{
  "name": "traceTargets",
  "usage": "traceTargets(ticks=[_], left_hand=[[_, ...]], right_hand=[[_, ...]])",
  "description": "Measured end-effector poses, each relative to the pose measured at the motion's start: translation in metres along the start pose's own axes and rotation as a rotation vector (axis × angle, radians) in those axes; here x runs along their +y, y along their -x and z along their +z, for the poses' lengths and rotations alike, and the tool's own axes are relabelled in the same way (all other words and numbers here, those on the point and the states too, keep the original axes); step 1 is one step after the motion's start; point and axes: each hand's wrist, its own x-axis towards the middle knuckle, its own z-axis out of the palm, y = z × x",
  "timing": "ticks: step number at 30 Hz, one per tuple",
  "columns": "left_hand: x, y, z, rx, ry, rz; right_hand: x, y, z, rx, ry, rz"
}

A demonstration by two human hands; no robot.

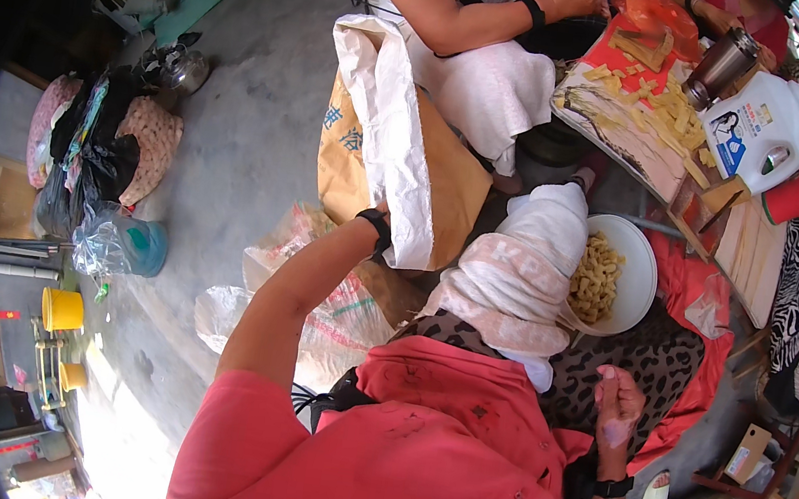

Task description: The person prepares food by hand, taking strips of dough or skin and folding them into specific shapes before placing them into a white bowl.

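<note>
My left hand (381, 215) is at the folded white rim (397, 128) of a large yellow-brown sack (454, 181). The rim hides most of its fingers, so whether they grip the sack does not show. Over my leopard-print lap, my right hand (618, 405) is raised with its fingers curled in. What lies inside those fingers, if anything, is hidden. Between the two hands a pale towel (516, 285) covers my knee. Beside it stands a white bucket (640, 281) partly filled with yellowish curved pieces (596, 281).
Across from me, a person in a white top (431, 6) sits by a board (625, 143) strewn with yellow strips. A steel flask (722, 65) and a white jug (760, 130) stand there. Plastic sacks (340, 317) lie left of me; bagged bundles (95, 144) stand farther off.
</note>
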Motion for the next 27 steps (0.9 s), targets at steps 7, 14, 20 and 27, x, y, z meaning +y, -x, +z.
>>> traceTargets(ticks=[7, 14, 20, 27], left_hand=[[-0.027, 0.002, 0.01, -0.003, 0.041, -0.127], [-0.042, 0.005, 0.024, 0.005, 0.068, -0.197], [-0.042, 0.0, 0.026, -0.01, 0.101, -0.221], [-0.054, 0.004, 0.023, -0.086, 0.097, -0.283]], right_hand=[[0.003, -0.002, 0.011, -0.018, 0.03, -0.009], [-0.012, 0.0, 0.024, -0.032, 0.103, 0.004], [-0.01, -0.003, 0.028, -0.038, 0.186, 0.018], [-0.012, -0.004, 0.035, -0.049, 0.163, -0.001]])
